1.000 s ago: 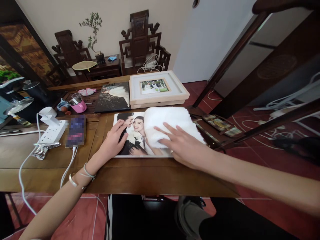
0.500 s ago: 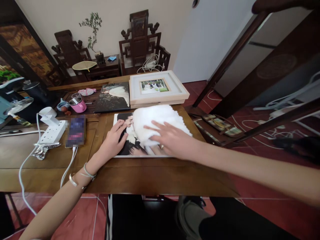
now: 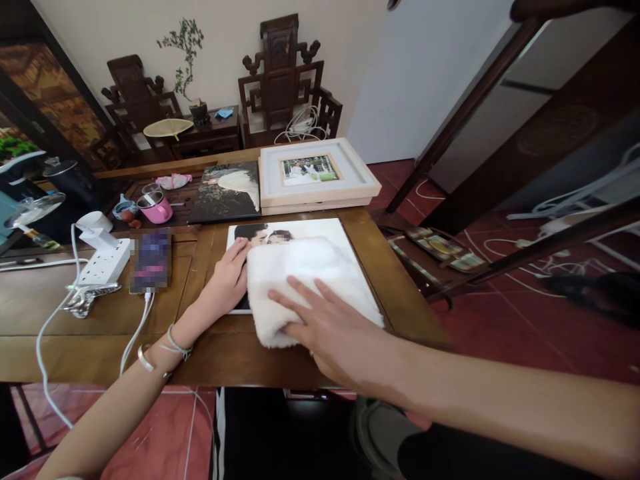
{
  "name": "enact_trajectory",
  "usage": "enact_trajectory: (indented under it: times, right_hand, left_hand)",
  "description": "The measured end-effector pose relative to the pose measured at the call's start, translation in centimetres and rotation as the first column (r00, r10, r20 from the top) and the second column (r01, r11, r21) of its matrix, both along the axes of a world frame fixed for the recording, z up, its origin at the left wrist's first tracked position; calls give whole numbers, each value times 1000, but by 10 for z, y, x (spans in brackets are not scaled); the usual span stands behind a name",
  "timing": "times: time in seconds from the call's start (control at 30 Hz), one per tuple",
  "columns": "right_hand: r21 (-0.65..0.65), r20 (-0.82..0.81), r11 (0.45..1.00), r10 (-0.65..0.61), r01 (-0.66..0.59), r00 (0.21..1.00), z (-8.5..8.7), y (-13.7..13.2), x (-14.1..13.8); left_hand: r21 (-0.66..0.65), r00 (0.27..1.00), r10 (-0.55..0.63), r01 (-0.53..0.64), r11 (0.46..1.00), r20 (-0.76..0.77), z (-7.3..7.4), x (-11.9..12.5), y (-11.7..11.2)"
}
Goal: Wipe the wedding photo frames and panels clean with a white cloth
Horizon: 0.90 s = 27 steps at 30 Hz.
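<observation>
A large photo print (image 3: 320, 230) of a couple lies flat on the wooden table (image 3: 240, 353). A white fluffy towel (image 3: 300, 273) covers its near half. My right hand (image 3: 325, 327) lies flat on the towel's near edge, fingers spread and stretched out. My left hand (image 3: 227, 280) rests on the print's left edge, fingers laid on it, beside the towel. Bracelets circle my left wrist.
Behind the print stand a white framed photo (image 3: 313, 177) and a dark canvas photo (image 3: 225, 193). To the left lie a phone (image 3: 150, 260) on a white cable, a power strip (image 3: 103, 260) and a pink cup (image 3: 156, 207). Carved chairs line the far wall.
My right hand has dragged the towel across the print from the far right toward me and to the left. The left hand has stayed on the print's left edge.
</observation>
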State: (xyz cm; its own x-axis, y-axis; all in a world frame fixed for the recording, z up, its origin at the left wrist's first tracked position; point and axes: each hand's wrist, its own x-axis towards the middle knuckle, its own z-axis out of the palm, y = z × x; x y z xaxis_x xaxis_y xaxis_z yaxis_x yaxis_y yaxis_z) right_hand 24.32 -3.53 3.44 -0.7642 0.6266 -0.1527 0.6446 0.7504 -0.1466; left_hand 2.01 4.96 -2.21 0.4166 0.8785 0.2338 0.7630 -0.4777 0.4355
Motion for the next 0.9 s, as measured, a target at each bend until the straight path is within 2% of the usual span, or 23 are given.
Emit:
enact_trajectory:
  times: [0.07, 0.13, 0.33, 0.43, 0.5, 0.57, 0.63, 0.8, 0.9]
  right_hand:
    - [-22, -17, 999, 27, -28, 999, 1, -6, 1]
    - [-4, -28, 999, 33, -33, 999, -1, 2, 4]
    - [194, -61, 981, -8, 19, 998, -12, 76, 16]
    - [219, -73, 972, -68, 83, 995, -14, 108, 16]
    - [212, -76, 970, -108, 122, 991, -13, 116, 13]
    - [189, -76, 970, -141, 154, 987, -12, 109, 10]
    - [165, -71, 974, -143, 153, 987, -11, 90, 6]
    - [25, -64, 1000, -14, 15, 998, -7, 18, 4]
    - [-38, -104, 998, 43, -47, 994, -5, -12, 7]
  left_hand:
    - [-2, 1000, -8, 8, 1000, 2, 0, -1, 0]
    - [4, 1000, -13, 13, 1000, 2, 0, -1, 1]
    - [37, 1000, 10, -9, 999, -10, -1, 1, 0]
    - [42, 1000, 1, -1, 999, -3, -1, 1, 0]
    - [49, 1000, -5, 5, 999, 6, -1, 0, 1]
    - [50, 1000, -4, 4, 999, 9, -2, 0, 1]
    - [42, 1000, 4, -4, 999, 7, -2, -1, 1]
    - [16, 1000, -11, 11, 1000, 10, -1, -1, 1]
    - [4, 1000, -8, 8, 1000, 13, -3, -3, 1]
